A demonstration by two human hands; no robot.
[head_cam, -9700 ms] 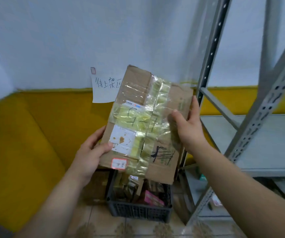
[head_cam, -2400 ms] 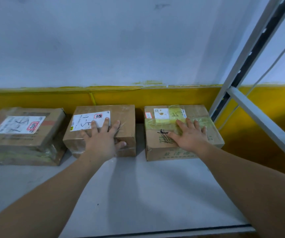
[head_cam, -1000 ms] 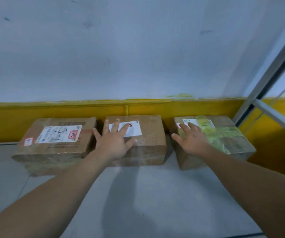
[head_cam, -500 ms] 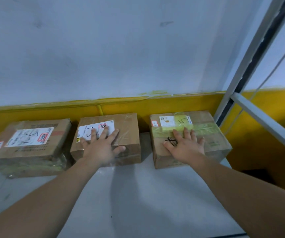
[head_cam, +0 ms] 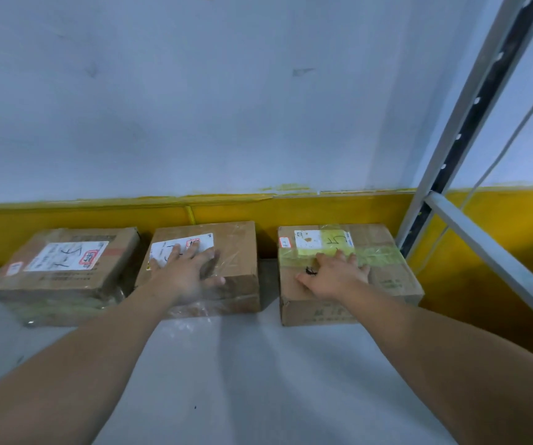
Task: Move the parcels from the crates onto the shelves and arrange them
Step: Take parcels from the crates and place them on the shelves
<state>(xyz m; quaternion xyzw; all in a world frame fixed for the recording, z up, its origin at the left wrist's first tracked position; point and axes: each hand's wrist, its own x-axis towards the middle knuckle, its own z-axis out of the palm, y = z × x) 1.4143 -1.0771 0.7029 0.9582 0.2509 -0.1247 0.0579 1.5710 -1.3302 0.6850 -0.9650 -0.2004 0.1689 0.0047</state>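
At far left on the grey shelf (head_cam: pixel 242 374), against the yellow wall band (head_cam: pixel 323 208), a labelled parcel (head_cam: pixel 66 261) lying flat, untouched. Next along, left hand (head_cam: pixel 188 273) spread wide with straight fingers atop the middle parcel (head_cam: pixel 239 248), pressing rather than gripping. A small gap, then right hand (head_cam: pixel 332 279) likewise flat and wide on the yellow-taped parcel (head_cam: pixel 393 277), near the shelf upright (head_cam: pixel 470 107). Probably light, stiff cardboard, slick where glossy tape wraps. Best slid by palm pressure on top, or lifted by opposite side faces clear of the tape.
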